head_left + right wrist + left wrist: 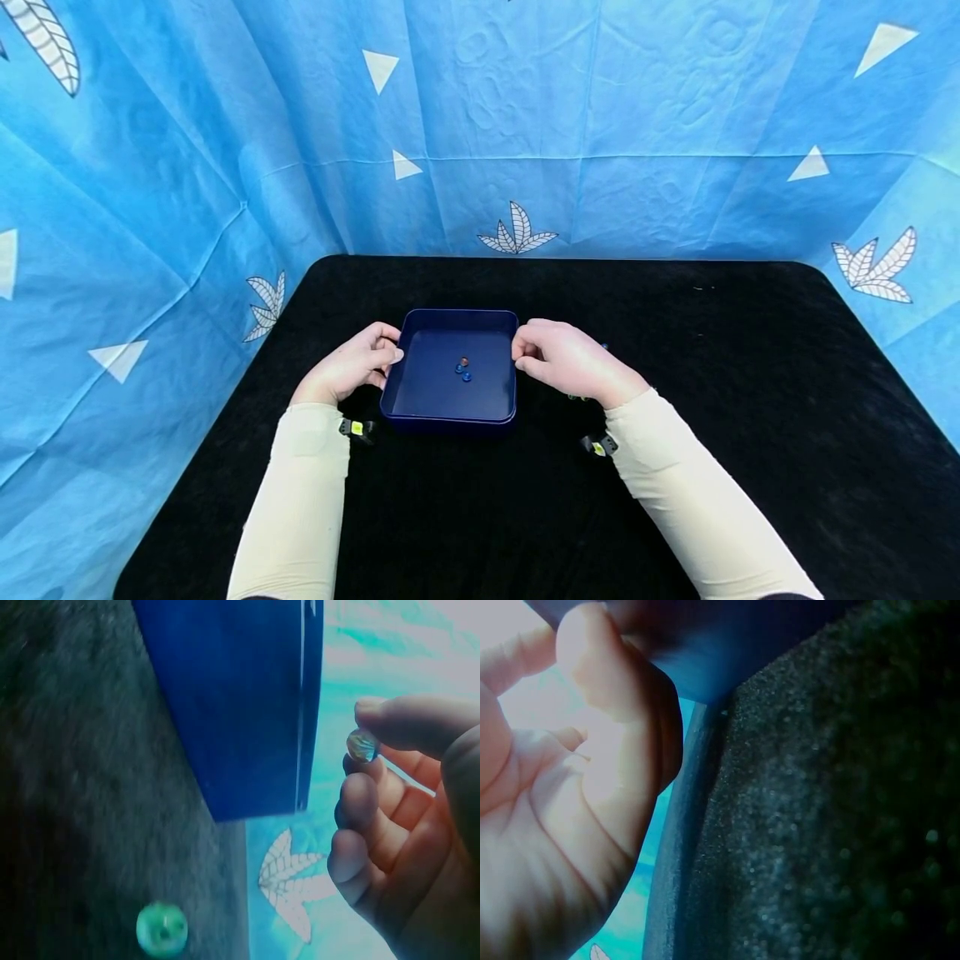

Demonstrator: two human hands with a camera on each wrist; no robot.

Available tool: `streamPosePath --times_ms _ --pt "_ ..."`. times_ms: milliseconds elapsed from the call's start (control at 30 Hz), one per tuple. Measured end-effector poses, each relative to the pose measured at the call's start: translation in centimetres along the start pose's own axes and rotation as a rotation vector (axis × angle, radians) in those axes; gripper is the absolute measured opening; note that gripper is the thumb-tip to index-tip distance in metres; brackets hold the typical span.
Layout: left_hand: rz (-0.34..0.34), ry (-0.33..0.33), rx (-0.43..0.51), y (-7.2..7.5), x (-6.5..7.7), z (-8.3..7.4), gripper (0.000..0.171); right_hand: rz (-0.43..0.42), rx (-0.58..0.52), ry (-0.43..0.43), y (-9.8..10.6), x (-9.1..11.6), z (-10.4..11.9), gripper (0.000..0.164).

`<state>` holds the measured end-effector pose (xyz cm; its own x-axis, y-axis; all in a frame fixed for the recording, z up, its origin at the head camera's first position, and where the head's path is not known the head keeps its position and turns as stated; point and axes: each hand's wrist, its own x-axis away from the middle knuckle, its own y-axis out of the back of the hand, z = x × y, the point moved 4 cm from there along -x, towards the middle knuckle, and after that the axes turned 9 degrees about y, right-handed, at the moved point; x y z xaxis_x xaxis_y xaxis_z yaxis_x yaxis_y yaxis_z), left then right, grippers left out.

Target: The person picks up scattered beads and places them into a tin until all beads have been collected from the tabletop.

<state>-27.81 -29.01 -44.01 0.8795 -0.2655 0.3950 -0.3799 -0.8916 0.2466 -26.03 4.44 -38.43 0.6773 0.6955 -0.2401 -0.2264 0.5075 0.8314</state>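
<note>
A dark blue square tray (450,416) lies on the black cloth, with three small marbles (467,377), blue and orange-brown, near its middle. My left hand (356,364) grips the tray's left side, its thumb at the rim. At the opposite rim, my right hand (566,360) pinches a small, clear, streaked glass marble (362,746) between thumb and index finger. In the right wrist view this marble is beside the top of the tray's wall (240,697), outside it. The left fingertips are partly hidden in the left wrist view.
A green marble (162,930) lies on the black cloth to the right of the tray. Small green marbles (576,397) and a blue bit (604,345) show around the right hand. Blue patterned curtains (525,125) stand behind the table (750,375).
</note>
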Motion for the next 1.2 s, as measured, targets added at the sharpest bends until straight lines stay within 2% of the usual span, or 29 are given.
streamPosePath --times_ms 333,533,700,933,1200 --pt "-0.006 -0.001 -0.002 0.0 0.2 -0.1 0.039 0.059 0.052 0.058 -1.6 -2.3 2.1 0.013" --pt "-0.006 0.0 -0.002 0.0 0.0 0.1 0.043 0.059 0.052 0.095 -1.2 -3.4 3.3 0.01" --pt "-0.004 -0.001 -0.004 0.1 0.1 0.0 0.041 0.031 0.055 0.084 -0.9 -3.9 3.5 0.008" --pt "-0.003 -0.002 -0.002 0.1 0.2 -0.2 0.043 0.02 0.039 0.088 -1.1 -4.3 3.8 0.012" --pt "-0.004 0.008 0.002 0.0 -0.1 0.0 0.046 0.014 0.041 0.055 -0.9 -3.8 3.4 0.012"
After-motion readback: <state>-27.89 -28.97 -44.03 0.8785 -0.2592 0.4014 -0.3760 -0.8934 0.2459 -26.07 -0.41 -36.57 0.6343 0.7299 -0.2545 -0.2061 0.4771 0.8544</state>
